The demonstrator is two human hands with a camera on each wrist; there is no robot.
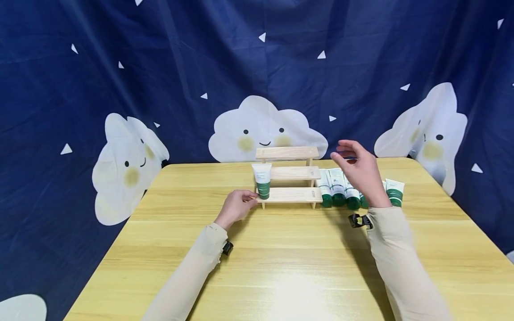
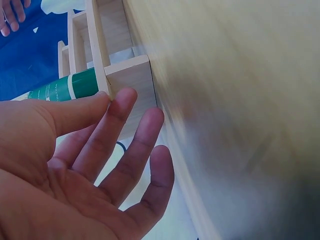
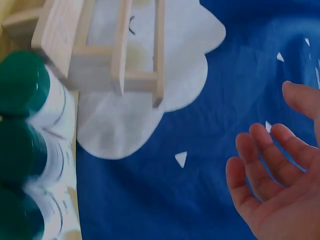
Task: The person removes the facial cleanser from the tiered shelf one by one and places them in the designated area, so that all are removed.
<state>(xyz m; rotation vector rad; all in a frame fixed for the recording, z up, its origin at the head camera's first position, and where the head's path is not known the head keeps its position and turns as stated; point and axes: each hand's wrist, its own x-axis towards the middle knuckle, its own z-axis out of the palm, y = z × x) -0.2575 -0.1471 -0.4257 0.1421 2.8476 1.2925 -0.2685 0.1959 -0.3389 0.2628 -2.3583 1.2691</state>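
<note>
A small wooden three-step display stand (image 1: 295,195) stands near the back of the table. On the left end of its lowest step a white tube with a green cap (image 1: 263,182) stands upright on its cap. My left hand (image 1: 237,207) is at that end, and in the left wrist view its thumb and a finger pinch the end of the lowest step board (image 2: 101,75). The other fingers are spread below. My right hand (image 1: 362,174) is raised with nothing in it, fingers loosely bent, over the tubes to the right of the stand. In the right wrist view, its fingers (image 3: 270,170) are apart.
Several white tubes with green caps (image 1: 336,185) lean side by side just right of the stand. Another such tube (image 1: 395,192) is at the row's right end, partly behind my right wrist. A blue curtain with white clouds (image 1: 184,53) hangs behind the table (image 1: 261,258).
</note>
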